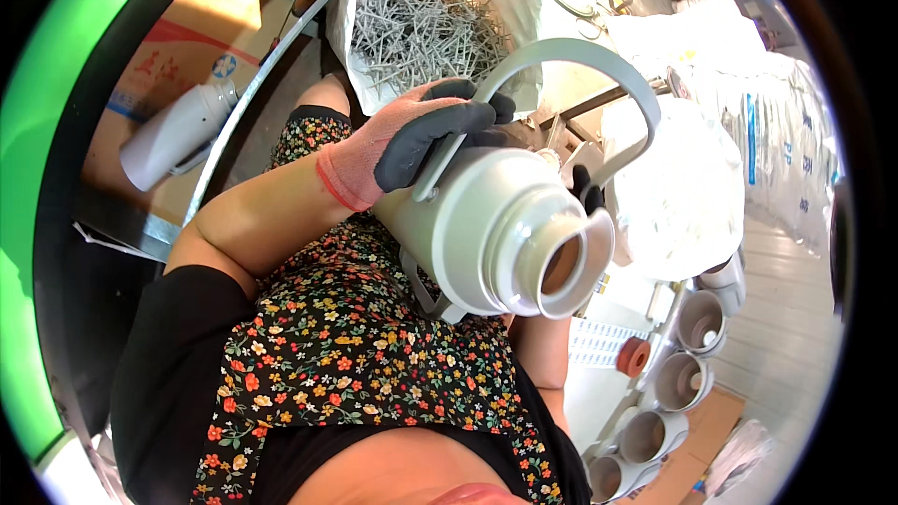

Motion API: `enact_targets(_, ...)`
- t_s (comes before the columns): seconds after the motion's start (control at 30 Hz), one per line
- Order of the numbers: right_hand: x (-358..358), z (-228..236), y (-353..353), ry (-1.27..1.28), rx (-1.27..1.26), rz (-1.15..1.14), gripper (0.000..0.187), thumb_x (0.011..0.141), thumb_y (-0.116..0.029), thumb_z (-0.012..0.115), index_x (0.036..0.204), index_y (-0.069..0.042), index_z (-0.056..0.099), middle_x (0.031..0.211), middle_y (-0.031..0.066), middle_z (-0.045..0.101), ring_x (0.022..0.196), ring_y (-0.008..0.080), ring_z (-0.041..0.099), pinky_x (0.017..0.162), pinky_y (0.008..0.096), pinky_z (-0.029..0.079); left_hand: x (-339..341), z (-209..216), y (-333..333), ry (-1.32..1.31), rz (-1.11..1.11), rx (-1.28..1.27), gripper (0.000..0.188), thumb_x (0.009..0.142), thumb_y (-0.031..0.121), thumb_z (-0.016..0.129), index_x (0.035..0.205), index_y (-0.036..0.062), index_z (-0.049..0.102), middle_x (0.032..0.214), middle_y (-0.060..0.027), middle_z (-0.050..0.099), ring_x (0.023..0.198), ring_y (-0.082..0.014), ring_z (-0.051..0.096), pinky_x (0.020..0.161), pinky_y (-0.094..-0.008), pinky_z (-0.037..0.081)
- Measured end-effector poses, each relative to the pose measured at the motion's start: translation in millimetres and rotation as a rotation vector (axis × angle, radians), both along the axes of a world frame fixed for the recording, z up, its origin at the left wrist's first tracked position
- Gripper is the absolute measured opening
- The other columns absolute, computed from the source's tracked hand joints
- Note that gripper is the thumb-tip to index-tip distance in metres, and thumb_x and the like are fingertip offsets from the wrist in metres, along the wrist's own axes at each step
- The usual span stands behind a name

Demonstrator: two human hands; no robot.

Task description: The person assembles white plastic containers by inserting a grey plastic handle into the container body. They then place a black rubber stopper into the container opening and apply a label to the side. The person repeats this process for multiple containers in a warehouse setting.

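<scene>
A pale grey-green thermos flask casing (pixel 463 215) is tilted in front of my chest, its open round mouth facing the lower right. My left hand (pixel 426 136), in a pink glove with a dark grey coating, is closed around one side of the flask's arched carrying handle (pixel 571 45), near its pivot. Of my right hand (pixel 586 189) only dark gloved fingertips show, at the flask's far side by the handle's other end; the body of the flask hides the rest. A second, side handle (pixel 421 288) sticks out from the lower side of the flask.
Ahead stands a white sack (pixel 524 0) full of grey metal pins (pixel 426 33). Another flask (pixel 178 136) lies by a cardboard box (pixel 201 42) at left. Several open flask bodies (pixel 678 381) line the right, near a reddish-brown ring (pixel 633 356) and a white bag (pixel 673 196).
</scene>
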State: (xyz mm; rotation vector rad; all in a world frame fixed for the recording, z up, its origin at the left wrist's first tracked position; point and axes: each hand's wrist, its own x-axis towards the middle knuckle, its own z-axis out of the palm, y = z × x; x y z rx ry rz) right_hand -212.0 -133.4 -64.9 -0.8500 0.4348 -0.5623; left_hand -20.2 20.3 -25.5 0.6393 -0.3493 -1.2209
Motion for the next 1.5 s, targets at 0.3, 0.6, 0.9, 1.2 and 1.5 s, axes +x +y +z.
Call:
enact_targets(0.3, 9, -2, -6, 0.096, -0.159, -0.008, 0.026, 0.091, -0.019, 0.049, 0.111, -0.002, 0.053, 0.094, 0.0113, 0.059, 0.086, 0.0214, 0.060, 0.077, 0.0359, 0.050, -1, -33, 4, -0.498, 0.222, -0.020, 0.033, 0.092, 0.015, 0.054, 0.120, -0.0029, 0.051, 0.109, -0.0090, 0.060, 0.097, -0.0122, 0.058, 0.086, -0.0236, 0.046)
enact_targets(0.6, 18, 41, 19, 0.327, -1.161, -0.297, 0.016, 0.090, -0.015, 0.052, 0.100, -0.003, 0.058, 0.088, 0.0093, 0.060, 0.080, 0.0205, 0.060, 0.071, 0.0339, 0.049, 22, -26, 27, -0.563, 0.110, 0.069, 0.045, 0.095, 0.031, 0.044, 0.122, -0.0046, 0.049, 0.116, -0.0155, 0.056, 0.107, -0.0238, 0.053, 0.095, -0.0366, 0.040)
enact_targets(0.9, -17, 24, 4, 0.151, -0.469, -0.307, 0.058, 0.086, -0.029, 0.063, 0.127, 0.006, 0.041, 0.119, 0.0173, 0.053, 0.108, 0.0250, 0.053, 0.092, 0.0329, 0.044, 1, -17, 2, -0.529, -0.041, 0.029, 0.042, 0.091, 0.020, 0.045, 0.124, -0.0053, 0.049, 0.122, -0.0172, 0.056, 0.113, -0.0269, 0.052, 0.100, -0.0386, 0.037)
enact_targets(1.2, -132, 35, 2, -0.092, 0.241, -0.468, 0.033, 0.092, -0.030, 0.054, 0.113, -0.004, 0.056, 0.099, 0.0072, 0.063, 0.088, 0.0170, 0.062, 0.080, 0.0312, 0.051, -68, 7, -40, -1.437, -0.570, -0.074, 0.042, 0.083, 0.004, 0.053, 0.123, -0.0034, 0.052, 0.120, -0.0152, 0.058, 0.111, -0.0253, 0.054, 0.097, -0.0351, 0.039)
enact_targets(1.5, -332, 113, -145, -0.436, -0.355, -1.069, 0.037, 0.091, -0.016, 0.054, 0.124, -0.002, 0.044, 0.121, 0.0138, 0.054, 0.114, 0.0292, 0.051, 0.098, 0.0435, 0.044, -10, -79, -66, -0.083, -0.383, 0.283, 0.050, 0.097, 0.034, 0.043, 0.125, -0.0078, 0.045, 0.127, -0.0199, 0.050, 0.119, -0.0299, 0.047, 0.104, -0.0421, 0.036)
